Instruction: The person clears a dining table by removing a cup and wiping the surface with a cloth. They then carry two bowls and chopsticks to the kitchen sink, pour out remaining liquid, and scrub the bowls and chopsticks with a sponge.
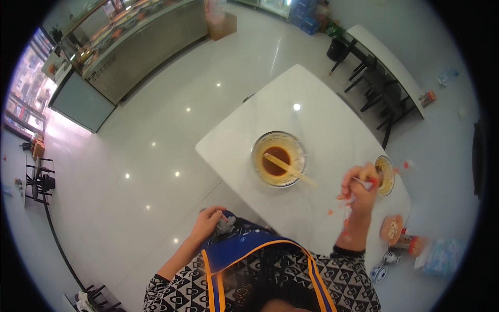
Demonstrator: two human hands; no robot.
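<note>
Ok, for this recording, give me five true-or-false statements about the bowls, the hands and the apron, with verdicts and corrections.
1. The large bowl holds brown liquid. True.
2. The pale stick lies underneath the large bowl. False: it lies across it, one end over the liquid, the other past the rim.
3. The right hand is inside the large bowl. False: it is beside the smaller dish.
4. The left hand is at a grey bundle. True.
5. The apron is plain red. False: it is blue with orange edging.

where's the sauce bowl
In the head view, the bowl of brown sauce is mid-picture on the white table, left of the smaller dish, a yellowish stick in it.
</note>
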